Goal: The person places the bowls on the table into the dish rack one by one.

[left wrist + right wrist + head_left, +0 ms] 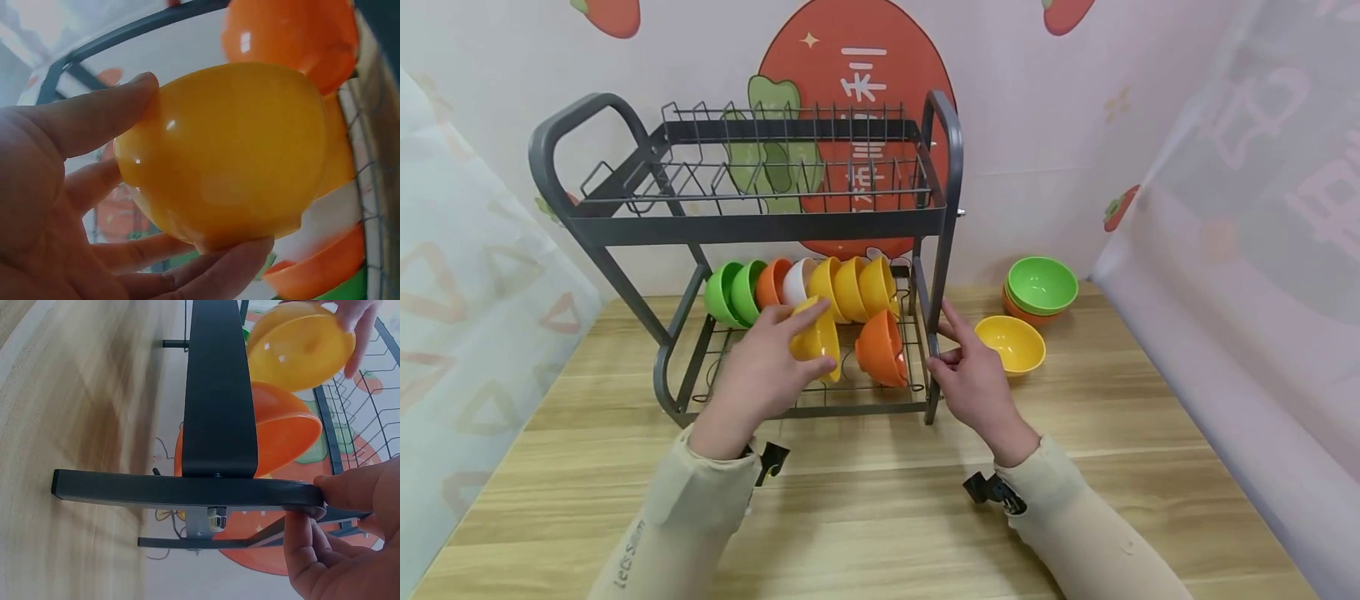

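Note:
My left hand [765, 364] grips a yellow bowl [225, 150] by its rim and base, holding it on its side over the front of the rack's lower shelf. Just right of it, an orange bowl [880, 350] stands on edge in the wires. With thumb and fingers my right hand [977, 379] pinches the right front post [269, 492] of the dark dish rack [760, 227]. Behind the held bowl runs a row of tilted bowls: green bowls [733, 293], an orange one [771, 285], a white one [797, 282] and several yellow bowls [850, 289].
Right of the rack, a green bowl [1042, 285] sits stacked on an orange one [1033, 315], with a yellow bowl [1011, 344] in front. The rack's upper wire tier [775, 179] overhangs the lower shelf. Wood-grain tabletop [880, 500] extends in front.

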